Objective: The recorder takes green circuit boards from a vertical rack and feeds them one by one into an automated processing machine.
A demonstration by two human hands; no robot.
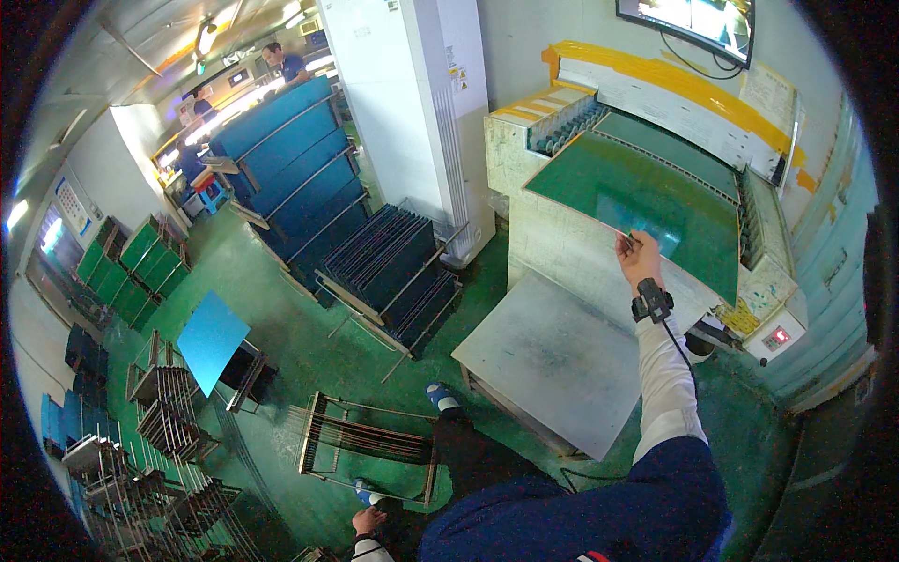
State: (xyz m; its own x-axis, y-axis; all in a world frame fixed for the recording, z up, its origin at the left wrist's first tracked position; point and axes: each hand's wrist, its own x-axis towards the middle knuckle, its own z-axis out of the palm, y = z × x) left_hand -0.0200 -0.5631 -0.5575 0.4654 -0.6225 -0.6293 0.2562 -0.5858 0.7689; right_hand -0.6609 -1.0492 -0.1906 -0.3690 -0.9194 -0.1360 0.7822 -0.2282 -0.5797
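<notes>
A large flat green panel lies tilted on the roller bed of a pale machine, its near edge sticking out toward me. My right hand is at that near edge, thumb and fingers pinched on it. A black device with a cable is strapped to my right wrist. Low by my leg hangs my left hand, its fingers loosely curled and nothing visible in them. Beside my feet stands a low slotted rack with thin rods.
A grey-topped table stands below the machine. Left of the pillar are a rack of dark panels and tall blue panels. A light blue sheet rests on racks at left. People sit far back.
</notes>
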